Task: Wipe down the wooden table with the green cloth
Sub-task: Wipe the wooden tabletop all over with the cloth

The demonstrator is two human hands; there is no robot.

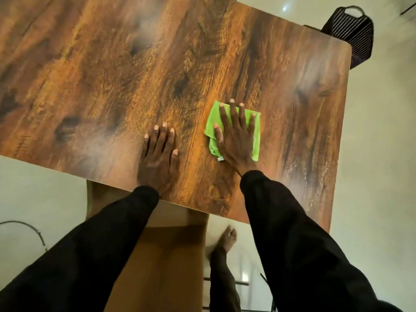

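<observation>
A pale, glossy floor [382,154] surrounds the wooden table [112,75], whose top fills most of my view and runs out of sight at the upper left. Its near edge crosses just under my wrists, and its right edge with a rounded far corner lies well to the right of my hands. A broad stretch of bare board is open ahead of me and to my left. Beyond the far right corner stands a dark slatted chair [351,34], partly hidden by the table. On the floor at my left a thin dark cable [29,228] curves, and below the near edge I see my bare foot [227,239], blurred. The tabletop is warm brown with dark knots and streaked grain, and it shines in a few patches near the right edge. The green cloth [212,118] lies flat on the table to the right of the middle, near the front edge. It is bright lime, folded into a rough rectangle, with a small white tag [221,158] at its near corner. My right hand [236,138] presses on it, palm down, fingers straight and spread, the fingertips reaching past its far edge. My left hand [157,154] rests flat on the bare wood just beside the cloth, fingers straight and holding nothing. Both arms are in black sleeves [90,255].
</observation>
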